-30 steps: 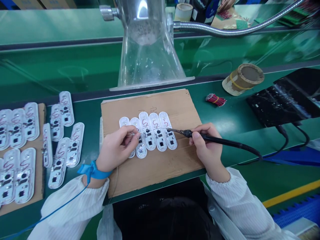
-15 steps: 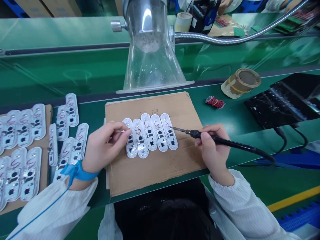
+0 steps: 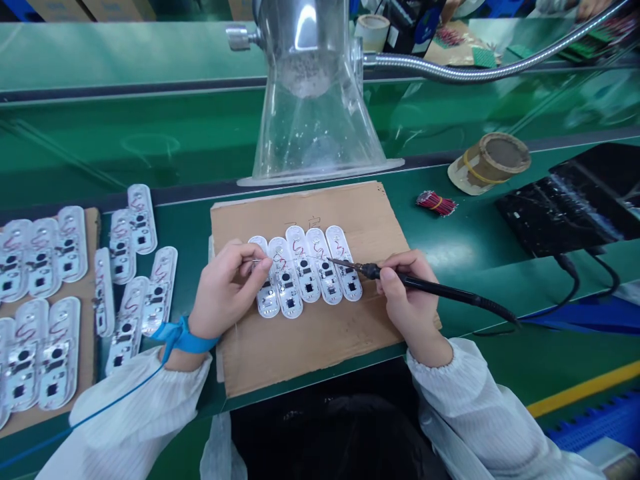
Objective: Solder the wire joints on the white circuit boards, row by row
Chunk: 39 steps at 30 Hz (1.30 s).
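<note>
My right hand (image 3: 407,287) grips a black soldering iron (image 3: 425,285) like a pen, its tip pointing left over the fourth board from the left. Between the pinched fingers of my left hand (image 3: 233,283) is a thin solder wire (image 3: 300,257), running right toward the iron's tip; whether they touch I cannot tell. Several white oblong circuit boards (image 3: 307,270) with red wires and black chips lie side by side on a cardboard sheet (image 3: 300,353). My left hand partly covers the leftmost board. A blue strap (image 3: 187,335) circles my left wrist.
More white boards (image 3: 127,320) lie at the left, some on another cardboard piece (image 3: 90,300). A clear fume hood (image 3: 315,143) hangs behind the sheet. At the right are a bundle of red wires (image 3: 437,203), a tape roll (image 3: 489,163) and a black box (image 3: 565,200).
The soldering iron has moved left, from the rightmost board to the fourth one. My left hand has shifted slightly right, and the solder wire now shows stretching across the boards.
</note>
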Motion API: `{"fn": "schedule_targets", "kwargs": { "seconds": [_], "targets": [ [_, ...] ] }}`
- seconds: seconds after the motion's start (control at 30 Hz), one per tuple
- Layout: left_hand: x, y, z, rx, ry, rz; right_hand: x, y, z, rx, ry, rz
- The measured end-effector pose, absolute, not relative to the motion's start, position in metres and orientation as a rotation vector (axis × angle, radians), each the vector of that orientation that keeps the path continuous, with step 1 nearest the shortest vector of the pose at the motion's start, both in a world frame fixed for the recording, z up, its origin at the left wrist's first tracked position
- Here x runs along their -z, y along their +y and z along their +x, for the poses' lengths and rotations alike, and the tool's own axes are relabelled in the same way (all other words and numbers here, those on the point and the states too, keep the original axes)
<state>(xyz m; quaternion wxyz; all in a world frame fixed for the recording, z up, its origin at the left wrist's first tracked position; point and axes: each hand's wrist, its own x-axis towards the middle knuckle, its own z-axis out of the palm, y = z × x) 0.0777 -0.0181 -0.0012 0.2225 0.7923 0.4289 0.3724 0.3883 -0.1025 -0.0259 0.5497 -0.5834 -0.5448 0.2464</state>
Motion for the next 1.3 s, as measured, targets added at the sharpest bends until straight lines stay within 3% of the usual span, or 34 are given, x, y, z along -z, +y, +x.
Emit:
{"fn": "schedule_targets", "kwargs": {
  "seconds": [1.3],
  "targets": [
    [-0.005,-0.018,0.084,-0.947,1.130,2.246,0.016,-0.099,0.384,-0.650,-1.397,-1.414]
  ]
}}
